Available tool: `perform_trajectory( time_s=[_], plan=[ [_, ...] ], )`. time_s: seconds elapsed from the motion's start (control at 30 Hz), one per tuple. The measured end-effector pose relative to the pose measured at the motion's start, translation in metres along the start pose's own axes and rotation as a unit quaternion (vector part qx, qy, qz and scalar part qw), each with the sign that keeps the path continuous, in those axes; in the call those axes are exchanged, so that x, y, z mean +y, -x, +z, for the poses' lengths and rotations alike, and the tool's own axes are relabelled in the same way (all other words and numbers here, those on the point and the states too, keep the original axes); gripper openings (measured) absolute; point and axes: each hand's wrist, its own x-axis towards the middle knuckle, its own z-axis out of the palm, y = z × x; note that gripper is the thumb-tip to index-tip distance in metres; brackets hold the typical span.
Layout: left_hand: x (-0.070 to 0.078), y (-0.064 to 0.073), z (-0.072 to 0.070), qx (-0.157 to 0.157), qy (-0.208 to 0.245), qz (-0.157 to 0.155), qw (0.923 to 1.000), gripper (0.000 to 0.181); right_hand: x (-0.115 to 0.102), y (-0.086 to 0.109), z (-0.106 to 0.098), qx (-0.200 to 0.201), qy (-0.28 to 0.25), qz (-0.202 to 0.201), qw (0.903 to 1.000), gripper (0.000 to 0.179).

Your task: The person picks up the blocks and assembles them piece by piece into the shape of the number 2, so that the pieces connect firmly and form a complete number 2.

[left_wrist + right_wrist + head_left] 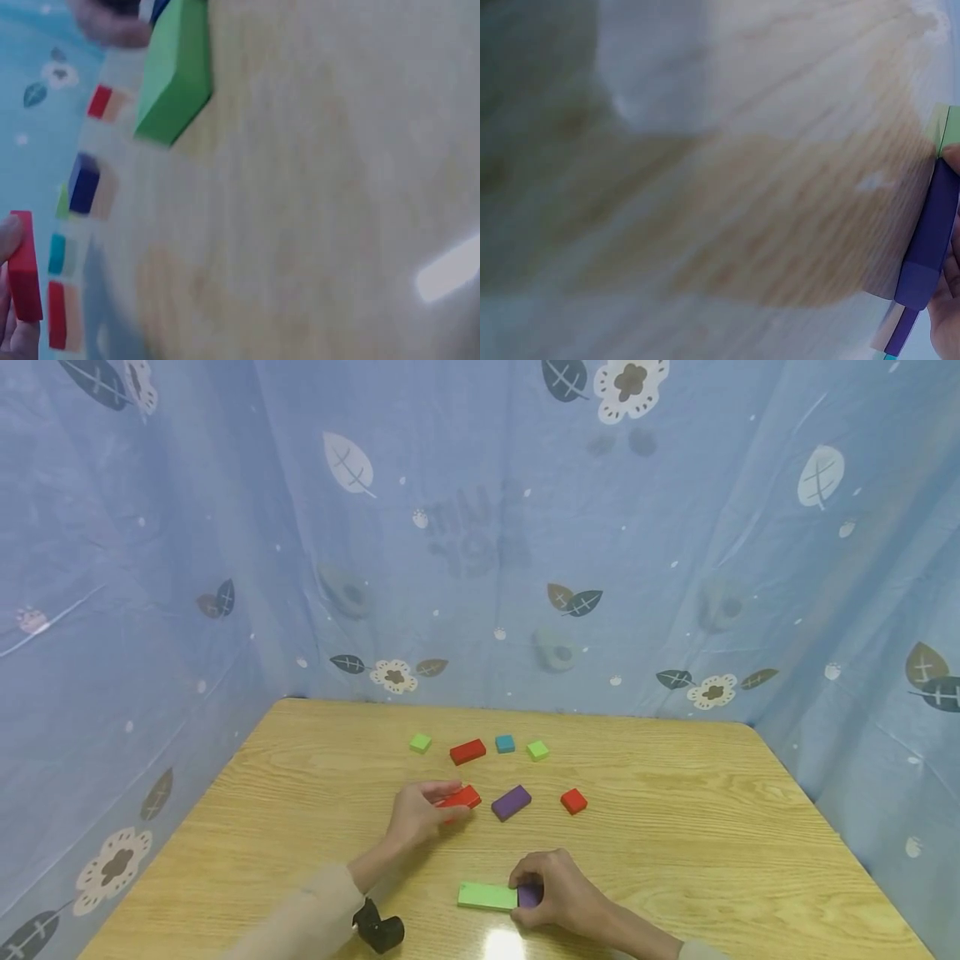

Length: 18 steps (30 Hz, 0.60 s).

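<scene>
My left hand (417, 814) pinches a red block (467, 797) between thumb and fingers over the middle of the table. The same red block (25, 270) shows at the edge of the left wrist view. At the table's near side my right hand (562, 893) grips a purple block (529, 896), partly hidden by its fingers. That block's end meets a long light green block (486, 897) in the head view; the two form a row. In the right wrist view the gripped purple block (930, 232) lies beside the thumb.
Farther back lie another purple block (512, 802), a small red block (573, 801), a longer red block (468, 752), a blue block (505, 743) and two small green blocks (421, 742). A patterned blue curtain (480, 543) surrounds the wooden table (675, 827).
</scene>
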Motion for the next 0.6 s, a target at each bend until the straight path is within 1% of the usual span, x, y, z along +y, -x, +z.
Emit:
perform_trajectory(
  time_s=[0.2, 0.3, 0.6],
  plan=[
    [0.001, 0.020, 0.010, -0.025, 0.039, -0.020, 0.9987, 0.044, 0.000, 0.000, -0.001, -0.002, -0.006, -0.007, 1.0000, 0.019],
    [0.001, 0.028, 0.016, -0.033, 0.049, -0.025, 0.9979, 0.043, 0.000, 0.000, -0.002, -0.010, -0.009, -0.003, 0.9999, 0.019],
    [0.000, 0.043, 0.026, -0.049, 0.041, -0.009, 0.9979, 0.039, 0.002, -0.003, -0.005, -0.028, -0.007, -0.016, 0.9995, 0.019]
  ],
)
